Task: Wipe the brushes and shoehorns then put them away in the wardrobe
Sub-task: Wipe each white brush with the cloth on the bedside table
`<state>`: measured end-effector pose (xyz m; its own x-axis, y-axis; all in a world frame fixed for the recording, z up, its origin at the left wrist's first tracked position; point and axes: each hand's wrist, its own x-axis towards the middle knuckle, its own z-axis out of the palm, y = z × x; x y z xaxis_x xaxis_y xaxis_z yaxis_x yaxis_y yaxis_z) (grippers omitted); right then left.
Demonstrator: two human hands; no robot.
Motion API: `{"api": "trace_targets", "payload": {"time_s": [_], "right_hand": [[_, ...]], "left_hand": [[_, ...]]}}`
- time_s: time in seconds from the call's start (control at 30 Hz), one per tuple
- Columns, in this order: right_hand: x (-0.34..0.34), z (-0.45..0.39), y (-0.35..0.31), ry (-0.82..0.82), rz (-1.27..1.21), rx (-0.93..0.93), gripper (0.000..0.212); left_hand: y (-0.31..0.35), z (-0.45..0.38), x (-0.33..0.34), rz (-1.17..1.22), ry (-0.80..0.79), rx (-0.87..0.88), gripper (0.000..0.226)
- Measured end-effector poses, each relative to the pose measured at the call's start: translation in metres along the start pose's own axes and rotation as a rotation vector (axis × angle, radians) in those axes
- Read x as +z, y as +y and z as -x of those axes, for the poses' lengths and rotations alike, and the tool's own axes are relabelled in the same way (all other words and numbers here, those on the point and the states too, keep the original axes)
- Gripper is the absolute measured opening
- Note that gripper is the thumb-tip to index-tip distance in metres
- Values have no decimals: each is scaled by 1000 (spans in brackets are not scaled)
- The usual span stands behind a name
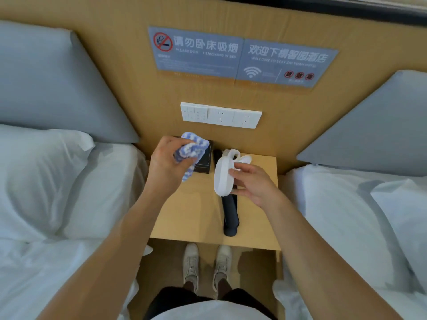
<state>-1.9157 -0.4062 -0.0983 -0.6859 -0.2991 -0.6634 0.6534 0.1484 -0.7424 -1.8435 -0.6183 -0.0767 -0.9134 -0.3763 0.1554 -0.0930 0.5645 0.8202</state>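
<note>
A small wooden table (184, 218) stands between two beds (46, 204) with white bedding, backed by a tan wall panel (129, 72) carrying grey padded headboards, two grey notice signs (240, 56) and a white strip of switches and sockets (220, 115). The left hand (167, 161) has its fingers (184, 162) curled round a bunched blue-and-white cloth (191, 148), held above the table's far left corner; directly under those fingers and the cloth lies a dark box (204, 162), partly covered by them. The right hand (251, 183) holds a white brush (223, 175) just above the table, thumb on its near face and fingers (245, 192) wrapped behind its right edge, the brush standing between the two hands. Beyond the right fingers a white shoehorn (245, 159) pokes out behind the brush. Below the right fingers a long black shoehorn (230, 215) lies on the table, its upper part hidden by the brush, its end reaching the near edge. Under the table edge the person's pale shoes (206, 264) stand on the floor
</note>
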Motion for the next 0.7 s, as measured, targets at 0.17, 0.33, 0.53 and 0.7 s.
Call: {"api": "trace_targets", "payload": {"time_s": [0.17, 0.33, 0.53, 0.7], "right_hand": [[16, -46, 45, 82, 75, 122, 29], [40, -101, 92, 139, 139, 224, 12], [64, -174, 135, 237, 239, 246, 17], [72, -223, 150, 295, 351, 225, 20]], "left_hand": [[-44, 10, 18, 123, -20, -186, 28], [-99, 32, 38, 86, -23, -374, 29], [-140, 41, 50, 196, -16, -333, 44], [-161, 29, 62, 246, -21, -333, 53]]}}
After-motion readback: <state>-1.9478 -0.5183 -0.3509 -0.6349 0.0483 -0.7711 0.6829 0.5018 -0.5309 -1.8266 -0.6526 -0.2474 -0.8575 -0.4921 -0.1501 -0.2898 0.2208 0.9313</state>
